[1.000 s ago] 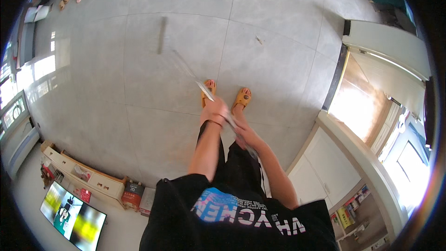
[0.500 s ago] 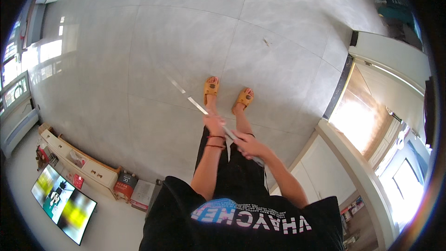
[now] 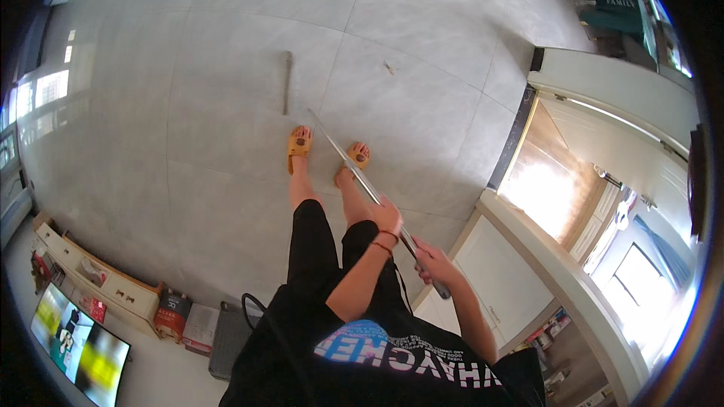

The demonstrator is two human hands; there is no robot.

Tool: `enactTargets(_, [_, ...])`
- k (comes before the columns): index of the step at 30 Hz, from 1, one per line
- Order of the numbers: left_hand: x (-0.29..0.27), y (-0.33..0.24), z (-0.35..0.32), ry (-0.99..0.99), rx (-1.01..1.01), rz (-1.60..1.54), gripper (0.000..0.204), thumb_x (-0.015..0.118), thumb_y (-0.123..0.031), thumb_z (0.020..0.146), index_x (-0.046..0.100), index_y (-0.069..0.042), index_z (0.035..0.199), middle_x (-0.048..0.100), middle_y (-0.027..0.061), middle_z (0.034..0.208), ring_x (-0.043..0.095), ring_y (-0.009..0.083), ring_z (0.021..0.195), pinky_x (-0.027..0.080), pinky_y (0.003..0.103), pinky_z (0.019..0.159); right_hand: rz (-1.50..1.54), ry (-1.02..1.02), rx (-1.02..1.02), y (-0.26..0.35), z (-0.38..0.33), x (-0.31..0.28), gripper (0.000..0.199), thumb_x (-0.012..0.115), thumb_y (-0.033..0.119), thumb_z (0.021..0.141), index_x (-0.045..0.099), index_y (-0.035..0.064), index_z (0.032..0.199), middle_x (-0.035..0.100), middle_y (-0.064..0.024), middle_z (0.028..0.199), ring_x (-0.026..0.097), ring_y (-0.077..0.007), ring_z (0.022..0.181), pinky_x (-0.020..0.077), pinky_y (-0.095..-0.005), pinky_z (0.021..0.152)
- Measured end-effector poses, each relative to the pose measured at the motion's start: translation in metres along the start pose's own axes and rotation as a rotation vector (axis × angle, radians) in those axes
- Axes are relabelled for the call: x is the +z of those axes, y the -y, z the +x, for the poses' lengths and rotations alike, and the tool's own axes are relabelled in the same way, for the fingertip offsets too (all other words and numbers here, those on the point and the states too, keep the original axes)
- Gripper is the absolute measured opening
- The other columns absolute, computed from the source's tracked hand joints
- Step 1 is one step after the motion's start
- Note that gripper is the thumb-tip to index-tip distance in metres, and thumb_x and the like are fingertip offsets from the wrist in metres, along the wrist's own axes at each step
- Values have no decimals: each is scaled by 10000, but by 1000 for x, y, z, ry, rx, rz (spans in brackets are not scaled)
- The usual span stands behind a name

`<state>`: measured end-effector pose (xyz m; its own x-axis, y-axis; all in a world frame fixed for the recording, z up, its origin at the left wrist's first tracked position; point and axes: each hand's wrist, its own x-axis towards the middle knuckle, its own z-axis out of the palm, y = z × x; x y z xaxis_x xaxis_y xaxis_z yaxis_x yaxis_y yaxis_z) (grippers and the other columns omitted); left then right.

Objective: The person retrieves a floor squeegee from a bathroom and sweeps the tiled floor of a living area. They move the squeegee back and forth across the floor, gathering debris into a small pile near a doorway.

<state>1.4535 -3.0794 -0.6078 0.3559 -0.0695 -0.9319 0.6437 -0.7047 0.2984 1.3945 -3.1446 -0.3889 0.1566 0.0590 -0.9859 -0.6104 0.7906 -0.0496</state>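
Observation:
A long silver-grey pole, apparently a flat mop [image 3: 363, 181], slants across in front of me, from my right side toward the floor ahead of my feet. My left hand [image 3: 388, 217] is wrapped round the middle of the shaft, two dark red cords on its wrist. Nearer the rounded top end, my right hand [image 3: 434, 262] grips the same shaft. On the floor beyond the pole's thin far end lies a narrow grey strip, seemingly the mop head [image 3: 286, 83]; the joint between them does not show clearly.
Small scrap [image 3: 390, 68] on the grey tiled floor ahead. My feet wear yellow slippers [image 3: 300, 143]. Right: open doorway with a dark sill [image 3: 513, 139] and a white cabinet [image 3: 507, 275]. Left: low drawer unit [image 3: 113, 286], screen [image 3: 79, 347], grey case [image 3: 230, 343]. Pairs of slippers far left.
The pole and both hands have shifted to the right in view, and the pole stands steeper. The grey strip now shows plainly; before, the pole's far end was blurred. The whole view has turned slightly right.

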Motion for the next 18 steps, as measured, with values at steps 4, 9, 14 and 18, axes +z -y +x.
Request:
enactTargets(4, [17,1,-71,32,-79,61,340,404,-294,835,367,44,845,515,176,618,543,303,521,448,385,508,262,-51,64,-53,-39,-8,461,386,255,867,230,242,1301,392,-1,621,325,-60,434,304,-191,376])
enactTargets(9, [-6,-15,-95,142,-65,-193,264,406,-275,849,338,-39,755,388,44,539,413,151,373,361,293,320,232,-26,-46,-54,-43,3,469,388,231,865,225,220,1304,384,4,599,323,-62,427,298,-190,367])
enactTargets(14, [-19,-67,-25,238,214,-82,308,377,-301,856,350,-4,780,408,70,519,449,198,398,373,328,345,141,7,-267,-10,1,14,448,373,184,867,248,165,1297,391,-5,557,357,-84,423,313,-208,352])
enactTargets(18, [2,-158,35,232,358,324,417,382,-317,838,376,96,787,496,188,560,502,294,439,417,355,417,479,126,-479,38,91,9,422,379,181,864,288,165,1275,402,-5,589,357,-82,421,306,-202,357])
